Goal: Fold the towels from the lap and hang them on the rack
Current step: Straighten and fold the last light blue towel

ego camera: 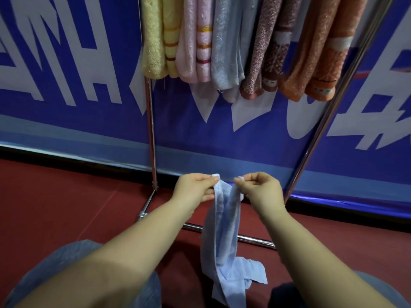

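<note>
A thin light blue towel (224, 241) hangs down between my knees, its lower end crumpled near the floor. My left hand (193, 187) pinches one top corner and my right hand (260, 188) pinches the other, the two corners a few centimetres apart. Above and behind stands the metal rack (151, 134). Several folded towels hang on it: a yellow towel (155, 41), a pink towel (195, 45), a pale blue towel (226, 47), a maroon speckled towel (264, 52) and an orange towel (315, 56).
A blue banner with white lettering (66, 63) stands behind the rack. The rack's chrome foot bar (251, 238) crosses the red floor (55, 207) just beyond the hanging towel. My knees in grey trousers (66, 258) frame the bottom.
</note>
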`<state>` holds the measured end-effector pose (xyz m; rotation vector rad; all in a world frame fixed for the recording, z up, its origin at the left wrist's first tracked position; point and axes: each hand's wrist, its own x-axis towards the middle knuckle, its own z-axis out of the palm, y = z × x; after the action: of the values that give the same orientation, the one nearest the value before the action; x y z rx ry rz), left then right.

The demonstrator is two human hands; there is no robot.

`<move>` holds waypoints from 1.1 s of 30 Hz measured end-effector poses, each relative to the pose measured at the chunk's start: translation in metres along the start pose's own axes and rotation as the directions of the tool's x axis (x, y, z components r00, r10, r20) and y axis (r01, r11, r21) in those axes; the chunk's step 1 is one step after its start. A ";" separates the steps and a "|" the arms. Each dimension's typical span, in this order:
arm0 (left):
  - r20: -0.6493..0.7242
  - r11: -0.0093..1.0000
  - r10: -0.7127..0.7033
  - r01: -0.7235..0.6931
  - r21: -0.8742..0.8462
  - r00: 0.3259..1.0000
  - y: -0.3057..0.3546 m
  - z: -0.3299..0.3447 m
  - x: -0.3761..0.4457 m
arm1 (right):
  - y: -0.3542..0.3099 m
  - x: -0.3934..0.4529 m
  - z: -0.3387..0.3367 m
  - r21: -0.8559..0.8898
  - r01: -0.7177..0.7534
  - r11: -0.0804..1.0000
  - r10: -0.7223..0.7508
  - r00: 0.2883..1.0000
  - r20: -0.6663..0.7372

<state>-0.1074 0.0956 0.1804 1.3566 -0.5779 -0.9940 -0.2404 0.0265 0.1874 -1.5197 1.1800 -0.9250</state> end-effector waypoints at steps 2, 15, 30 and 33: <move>-0.012 0.999 0.030 -0.029 0.025 0.999 -0.003 0.007 -0.001 | 0.000 -0.005 0.009 0.074 -0.023 0.997 0.019 0.999 0.043; -0.057 0.998 0.069 -0.069 0.003 0.996 -0.011 0.008 0.005 | -0.002 -0.014 0.026 0.225 -0.065 0.972 0.008 0.969 0.246; 0.315 0.795 0.336 -0.447 0.410 0.888 0.013 -0.005 -0.005 | -0.011 0.001 -0.017 -0.289 0.392 0.873 -0.175 0.805 0.567; 0.264 0.774 0.393 -0.472 0.423 0.881 0.024 -0.012 -0.010 | -0.006 0.001 -0.020 -0.286 0.392 0.874 -0.148 0.777 0.612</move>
<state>-0.0967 0.1084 0.2037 1.4767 -1.2682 -0.5926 -0.2579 0.0211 0.1985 -2.1614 0.7225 -0.3390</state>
